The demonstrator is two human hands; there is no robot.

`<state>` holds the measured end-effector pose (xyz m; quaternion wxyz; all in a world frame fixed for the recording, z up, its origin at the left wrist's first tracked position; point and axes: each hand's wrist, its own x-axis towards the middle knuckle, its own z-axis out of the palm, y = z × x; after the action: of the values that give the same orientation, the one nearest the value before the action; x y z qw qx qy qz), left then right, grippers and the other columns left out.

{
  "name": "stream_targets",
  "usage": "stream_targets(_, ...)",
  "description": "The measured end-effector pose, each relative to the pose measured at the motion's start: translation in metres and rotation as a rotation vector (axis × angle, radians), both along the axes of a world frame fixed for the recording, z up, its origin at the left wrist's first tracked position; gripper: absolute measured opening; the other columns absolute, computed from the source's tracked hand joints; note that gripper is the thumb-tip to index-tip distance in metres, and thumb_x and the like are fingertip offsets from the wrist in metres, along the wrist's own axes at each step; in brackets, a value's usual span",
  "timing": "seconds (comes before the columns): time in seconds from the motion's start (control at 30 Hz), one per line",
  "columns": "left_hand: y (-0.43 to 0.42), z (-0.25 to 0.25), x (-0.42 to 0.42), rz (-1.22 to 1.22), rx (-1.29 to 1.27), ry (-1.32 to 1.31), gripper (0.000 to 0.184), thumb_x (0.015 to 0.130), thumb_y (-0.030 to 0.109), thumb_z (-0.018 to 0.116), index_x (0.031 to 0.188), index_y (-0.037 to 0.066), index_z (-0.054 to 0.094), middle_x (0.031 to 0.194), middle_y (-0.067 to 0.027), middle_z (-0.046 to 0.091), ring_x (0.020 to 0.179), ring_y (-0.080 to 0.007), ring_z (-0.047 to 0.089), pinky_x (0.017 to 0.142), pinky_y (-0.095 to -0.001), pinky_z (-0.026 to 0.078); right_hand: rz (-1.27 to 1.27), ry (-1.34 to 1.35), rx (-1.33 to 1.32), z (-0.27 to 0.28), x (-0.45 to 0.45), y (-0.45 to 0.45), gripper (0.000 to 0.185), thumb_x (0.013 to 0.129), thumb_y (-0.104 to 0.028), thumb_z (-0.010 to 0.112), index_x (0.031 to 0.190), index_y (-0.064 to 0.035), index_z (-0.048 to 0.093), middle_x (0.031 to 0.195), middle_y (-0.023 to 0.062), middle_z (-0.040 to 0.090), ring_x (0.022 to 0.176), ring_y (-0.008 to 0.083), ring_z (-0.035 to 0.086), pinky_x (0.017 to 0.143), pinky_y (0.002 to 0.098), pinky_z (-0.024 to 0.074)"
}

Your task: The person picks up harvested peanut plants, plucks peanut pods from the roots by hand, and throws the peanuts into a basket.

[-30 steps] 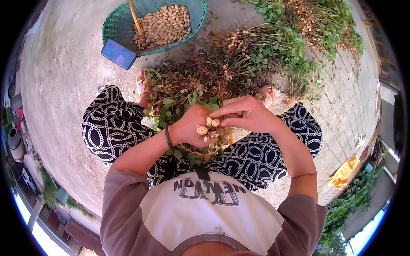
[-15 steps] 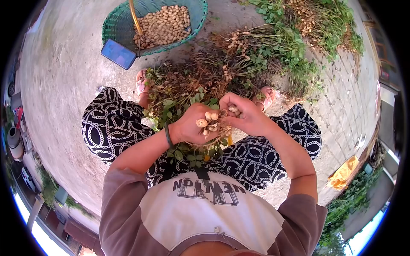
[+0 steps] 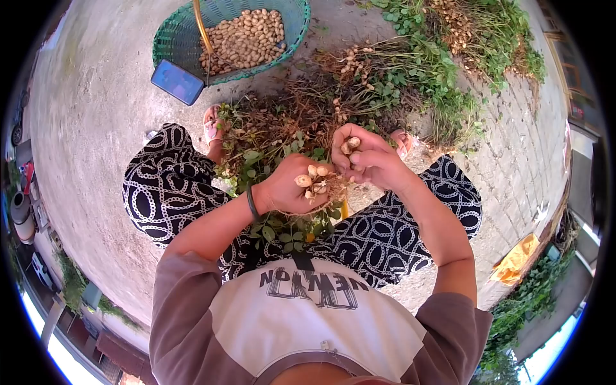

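My left hand is closed round a peanut plant, its roots and several pale peanuts sticking out by the thumb. The plant's green leaves hang below that hand, over my lap. Close beside it on the right, my right hand is curled around a few loose peanuts resting in the fingers. Thin roots lie between the two hands, and the right fingertips are slightly apart from the root cluster.
A green woven basket with peanuts inside stands ahead on the left, a phone at its rim. Pulled peanut plants lie between my feet, with more plants ahead on the right. An orange-yellow sack lies far right.
My right hand has moved slightly up and away from the root cluster, and the peanuts in its fingers show more. My left hand stays nearly in place with the plant.
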<state>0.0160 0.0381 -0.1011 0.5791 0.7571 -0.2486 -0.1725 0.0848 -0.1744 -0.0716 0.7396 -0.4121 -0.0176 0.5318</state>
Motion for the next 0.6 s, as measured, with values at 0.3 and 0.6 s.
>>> stream_targets(0.3, -0.001, -0.012, -0.003, -0.124, 0.132, -0.096, 0.022, 0.076, 0.027, 0.068, 0.071, 0.007, 0.059, 0.061, -0.0137, 0.056, 0.058, -0.0373, 0.056, 0.052, -0.0433, 0.044, 0.271, -0.695, -0.397, 0.018, 0.004, 0.006, 0.019, 0.090, -0.018, 0.068, 0.085, -0.0004, 0.066, 0.071, -0.0018, 0.054, 0.062, 0.0057, 0.047, 0.054, 0.0226, 0.0361)
stream_targets(0.6, -0.004, -0.008, -0.005, -0.121, 0.104, -0.073, 0.024, 0.076, 0.030, 0.067, 0.074, 0.008, 0.058, 0.060, -0.0141, 0.054, 0.059, -0.0387, 0.055, 0.052, -0.0454, 0.043, 0.050, -0.090, -0.092, -0.002, 0.013, -0.003, 0.028, 0.101, -0.024, 0.046, 0.091, -0.0011, 0.058, 0.075, 0.0051, 0.055, 0.058, 0.0093, 0.047, 0.050, 0.0216, 0.0335)
